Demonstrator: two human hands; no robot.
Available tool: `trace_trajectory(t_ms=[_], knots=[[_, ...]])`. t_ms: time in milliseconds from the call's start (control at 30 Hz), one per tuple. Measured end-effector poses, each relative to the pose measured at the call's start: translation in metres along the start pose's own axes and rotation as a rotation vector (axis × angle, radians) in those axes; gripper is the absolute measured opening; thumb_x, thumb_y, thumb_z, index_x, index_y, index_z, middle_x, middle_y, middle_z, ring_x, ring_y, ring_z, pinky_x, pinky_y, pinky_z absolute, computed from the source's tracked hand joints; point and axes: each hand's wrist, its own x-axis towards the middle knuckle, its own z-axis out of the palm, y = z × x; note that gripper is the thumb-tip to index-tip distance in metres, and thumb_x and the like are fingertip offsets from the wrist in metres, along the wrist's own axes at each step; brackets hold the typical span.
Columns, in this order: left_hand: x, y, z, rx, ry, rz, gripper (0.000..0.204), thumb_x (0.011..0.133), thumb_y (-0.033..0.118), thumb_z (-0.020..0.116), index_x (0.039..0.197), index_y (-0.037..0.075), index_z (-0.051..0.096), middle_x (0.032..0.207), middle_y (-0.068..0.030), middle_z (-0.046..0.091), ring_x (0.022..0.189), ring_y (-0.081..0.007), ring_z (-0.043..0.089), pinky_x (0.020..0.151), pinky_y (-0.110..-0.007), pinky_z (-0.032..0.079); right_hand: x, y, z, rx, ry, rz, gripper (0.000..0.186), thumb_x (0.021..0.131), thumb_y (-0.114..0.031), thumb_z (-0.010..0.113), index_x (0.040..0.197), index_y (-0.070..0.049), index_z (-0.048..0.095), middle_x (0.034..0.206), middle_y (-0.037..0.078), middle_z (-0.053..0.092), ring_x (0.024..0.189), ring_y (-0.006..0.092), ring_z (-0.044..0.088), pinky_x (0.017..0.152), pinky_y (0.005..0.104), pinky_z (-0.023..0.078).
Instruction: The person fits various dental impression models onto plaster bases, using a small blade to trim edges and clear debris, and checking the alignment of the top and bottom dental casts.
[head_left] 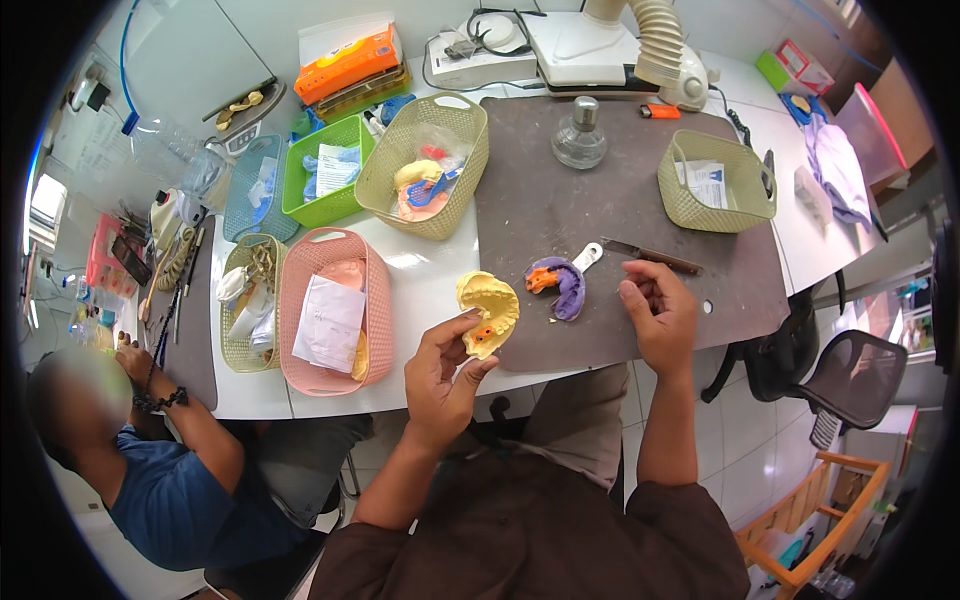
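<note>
My left hand holds a pale yellow dental cast by its left side, with a small orange patch on it. Just right of the cast, a purple dental impression with an orange insert lies in a white-handled tray on the grey mat. My right hand hovers to its right, fingers loosely curled and apart with nothing visible between them. A knife with a dark brown handle lies behind that hand.
A co-worker sits at my left. Pink, green and cream baskets stand along the bench. A glass bottle and olive basket stand on the mat. A chair is at the right.
</note>
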Motion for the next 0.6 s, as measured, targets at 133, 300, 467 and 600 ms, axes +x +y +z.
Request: trace_trajectory(t_ms=[133, 300, 467, 600], knots=[[0.002, -0.014, 0.001, -0.019, 0.052, -0.063, 0.047, 0.092, -0.004, 0.072, 0.132, -0.006, 0.05, 0.138, -0.0219, 0.056, 0.126, -0.0278, 0.061, 0.108, -0.04, 0.049, -0.002, 0.001, 0.003, 0.044, -0.03, -0.049, 0.019, 0.09, -0.01, 0.074, 0.107, -0.003, 0.071, 0.082, -0.001, 0.064, 0.069, 0.0052, 0.054, 0.057, 0.0216, 0.038], [0.0, -0.017, -0.001, 0.021, 0.146, -0.001, 0.047, 0.091, -0.003, 0.074, 0.131, -0.006, 0.05, 0.137, -0.021, 0.056, 0.126, -0.0277, 0.06, 0.108, -0.039, 0.049, -0.008, 0.004, -0.005, 0.04, -0.08, -0.108, 0.017, 0.09, -0.01, 0.073, 0.106, -0.002, 0.07, 0.083, 0.001, 0.064, 0.069, 0.0061, 0.053, 0.059, 0.0211, 0.038], [0.002, -0.018, -0.002, -0.054, 0.254, -0.073, 0.047, 0.096, 0.007, 0.073, 0.134, -0.007, 0.049, 0.126, -0.0202, 0.064, 0.116, -0.0234, 0.065, 0.102, -0.034, 0.05, -0.009, 0.009, -0.017, 0.376, -0.063, -0.021, 0.017, 0.095, -0.01, 0.069, 0.108, 0.001, 0.066, 0.088, 0.007, 0.065, 0.072, 0.0101, 0.057, 0.063, 0.0221, 0.044], [0.005, -0.012, 0.005, 0.025, 0.221, -0.044, 0.047, 0.096, 0.009, 0.073, 0.134, -0.007, 0.05, 0.123, -0.0203, 0.066, 0.115, -0.0228, 0.066, 0.101, -0.034, 0.05, -0.003, 0.011, -0.027, 0.577, -0.092, 0.051, 0.018, 0.097, -0.011, 0.067, 0.109, 0.002, 0.063, 0.088, 0.009, 0.064, 0.073, 0.0122, 0.059, 0.064, 0.0238, 0.048]])
